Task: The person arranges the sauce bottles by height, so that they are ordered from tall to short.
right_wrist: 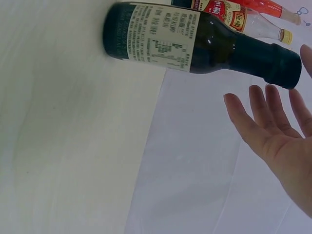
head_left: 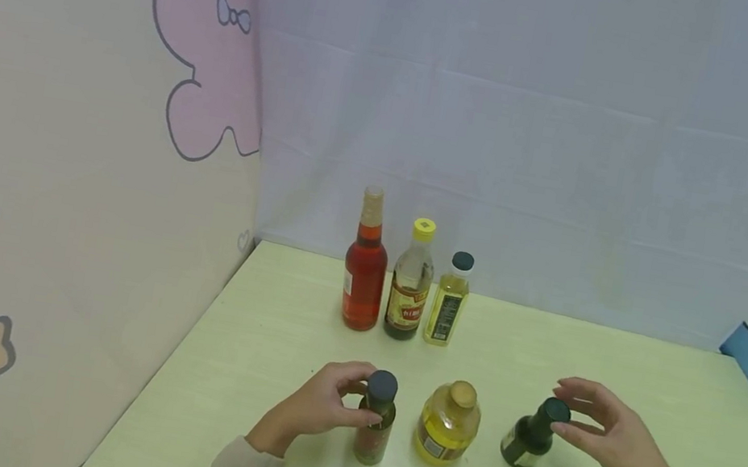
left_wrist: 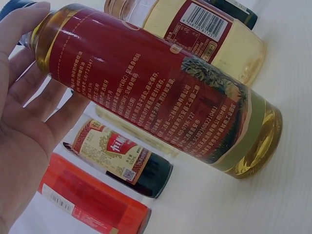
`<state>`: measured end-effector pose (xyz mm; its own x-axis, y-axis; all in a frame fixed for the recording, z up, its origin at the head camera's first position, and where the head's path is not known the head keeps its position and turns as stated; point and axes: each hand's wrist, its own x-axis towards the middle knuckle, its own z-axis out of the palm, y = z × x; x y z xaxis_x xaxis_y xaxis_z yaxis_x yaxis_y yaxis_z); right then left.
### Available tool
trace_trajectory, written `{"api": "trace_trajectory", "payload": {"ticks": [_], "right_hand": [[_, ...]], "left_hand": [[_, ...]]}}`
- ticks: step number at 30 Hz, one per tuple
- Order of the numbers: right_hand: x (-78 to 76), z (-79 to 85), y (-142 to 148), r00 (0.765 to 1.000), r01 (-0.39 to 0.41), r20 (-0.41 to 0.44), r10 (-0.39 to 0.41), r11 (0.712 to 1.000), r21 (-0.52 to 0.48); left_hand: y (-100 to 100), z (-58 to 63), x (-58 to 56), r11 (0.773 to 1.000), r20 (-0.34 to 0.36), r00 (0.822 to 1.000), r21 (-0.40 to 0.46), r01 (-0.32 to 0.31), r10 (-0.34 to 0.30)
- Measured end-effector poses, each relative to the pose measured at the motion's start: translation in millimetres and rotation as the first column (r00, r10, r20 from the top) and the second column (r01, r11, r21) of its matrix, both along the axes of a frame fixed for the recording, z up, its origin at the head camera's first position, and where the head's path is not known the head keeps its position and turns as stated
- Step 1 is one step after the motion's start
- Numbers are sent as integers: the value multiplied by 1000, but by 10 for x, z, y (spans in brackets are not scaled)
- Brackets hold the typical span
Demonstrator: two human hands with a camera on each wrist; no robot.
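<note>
My left hand (head_left: 323,399) holds an olive oil bottle (head_left: 372,444) by its neck, just under the dark cap. In the left wrist view the thumb lies over the shoulder of this bottle (left_wrist: 146,92), above its red label, and the other fingers sit behind it. The bottle stands upright on the table. My right hand (head_left: 613,439) is around the cap of a small dark bottle (head_left: 523,443), thumb and fingers spread. In the right wrist view these fingers (right_wrist: 258,124) stand apart from the dark bottle's neck; whether the thumb touches it is unclear.
Between the hands stands a round bottle of yellow oil (head_left: 449,425). Farther back, side by side, are a tall red bottle (head_left: 363,285), a yellow-capped bottle (head_left: 408,296) and a slim oil bottle (head_left: 447,310). The pale table (head_left: 652,376) meets a curtain behind and a wall at left.
</note>
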<state>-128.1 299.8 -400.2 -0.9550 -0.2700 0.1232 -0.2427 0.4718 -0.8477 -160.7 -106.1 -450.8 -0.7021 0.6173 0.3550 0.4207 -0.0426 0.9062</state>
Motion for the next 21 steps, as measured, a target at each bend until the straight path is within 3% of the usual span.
{"api": "trace_trajectory", "payload": {"ticks": [21], "right_hand": [[93,-318,-79,996,57,-67,-63,994,-95]], "left_hand": [[11,-5,17,999,-49,998,17,-41,41]]}}
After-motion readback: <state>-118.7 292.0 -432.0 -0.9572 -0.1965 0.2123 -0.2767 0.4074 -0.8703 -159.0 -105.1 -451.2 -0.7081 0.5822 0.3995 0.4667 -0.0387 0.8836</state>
